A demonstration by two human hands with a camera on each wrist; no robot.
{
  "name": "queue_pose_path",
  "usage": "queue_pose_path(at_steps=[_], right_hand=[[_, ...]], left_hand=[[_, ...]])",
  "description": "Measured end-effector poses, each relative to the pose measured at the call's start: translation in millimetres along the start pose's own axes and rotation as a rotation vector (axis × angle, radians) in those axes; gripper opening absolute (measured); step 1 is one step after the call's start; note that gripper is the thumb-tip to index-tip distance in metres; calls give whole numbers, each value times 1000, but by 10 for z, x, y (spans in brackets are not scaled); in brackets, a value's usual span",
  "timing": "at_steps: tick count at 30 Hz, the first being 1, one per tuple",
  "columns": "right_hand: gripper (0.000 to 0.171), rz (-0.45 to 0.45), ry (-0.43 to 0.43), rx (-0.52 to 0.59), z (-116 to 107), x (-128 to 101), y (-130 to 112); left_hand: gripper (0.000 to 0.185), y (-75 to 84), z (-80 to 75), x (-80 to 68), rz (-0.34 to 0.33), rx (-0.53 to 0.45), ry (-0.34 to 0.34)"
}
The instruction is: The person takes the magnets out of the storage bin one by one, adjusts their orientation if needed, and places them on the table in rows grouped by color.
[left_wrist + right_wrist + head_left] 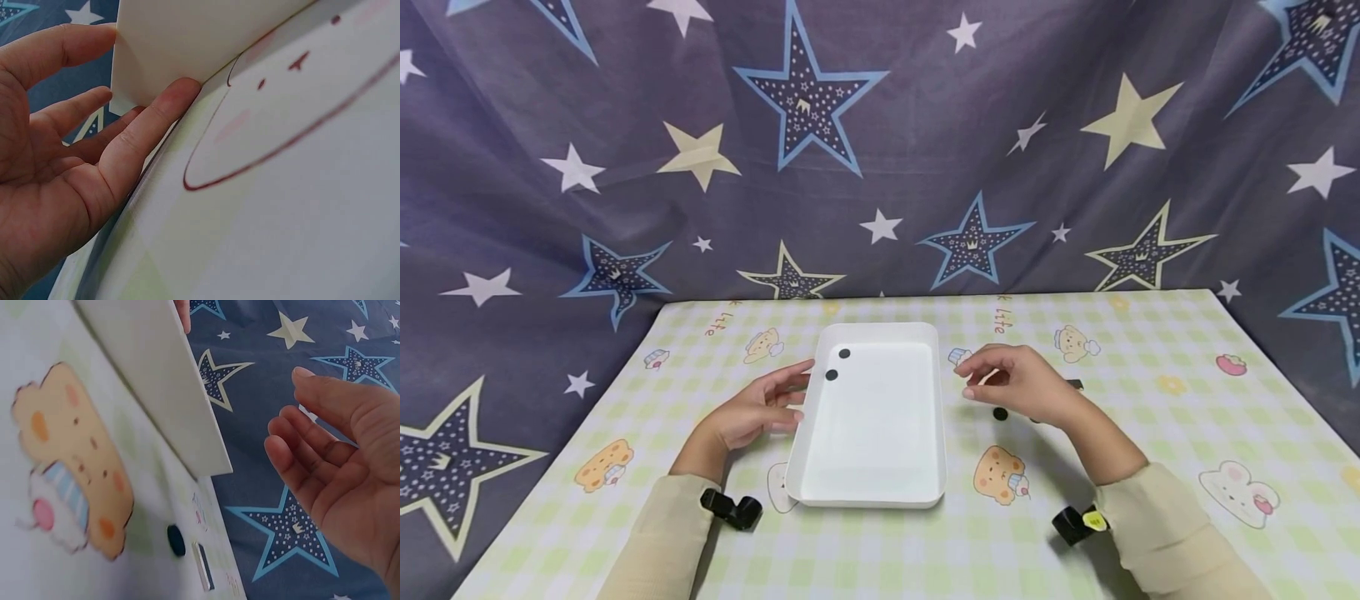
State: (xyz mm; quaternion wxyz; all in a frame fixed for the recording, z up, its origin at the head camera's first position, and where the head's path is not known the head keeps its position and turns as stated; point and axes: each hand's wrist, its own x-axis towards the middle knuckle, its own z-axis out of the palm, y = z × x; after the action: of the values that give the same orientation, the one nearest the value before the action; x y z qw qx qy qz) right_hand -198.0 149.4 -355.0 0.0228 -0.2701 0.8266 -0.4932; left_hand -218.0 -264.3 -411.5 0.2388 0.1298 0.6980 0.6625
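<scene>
The word "lite" is printed in small red letters on the checked tablecloth (1075, 500) in two places along its far edge: once left of the white tray (925, 333), where it is seen running slantwise, and once right of it. A letter before it, perhaps "k", is partly cut off. Nothing else can be read.

One white tray (871, 417) on desk (1150, 400). Two black discs inside tray (844, 353) (831, 375). One black disc on desk beside tray (1000, 413). One small dark rectangular piece (1075, 385) near it. Two hands: left (756, 410), right (1022, 385).
</scene>
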Motion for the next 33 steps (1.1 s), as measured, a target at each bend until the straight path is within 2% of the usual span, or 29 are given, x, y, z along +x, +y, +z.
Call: queue_pose_path(at_steps=[15, 33], right_hand=[[21, -83, -19, -48, 95, 203, -114], [24, -90, -56, -24, 287, 526, -252]], left_hand=[[89, 24, 21, 13, -11, -7, -6], [89, 10, 6, -9, -7, -1, 2]])
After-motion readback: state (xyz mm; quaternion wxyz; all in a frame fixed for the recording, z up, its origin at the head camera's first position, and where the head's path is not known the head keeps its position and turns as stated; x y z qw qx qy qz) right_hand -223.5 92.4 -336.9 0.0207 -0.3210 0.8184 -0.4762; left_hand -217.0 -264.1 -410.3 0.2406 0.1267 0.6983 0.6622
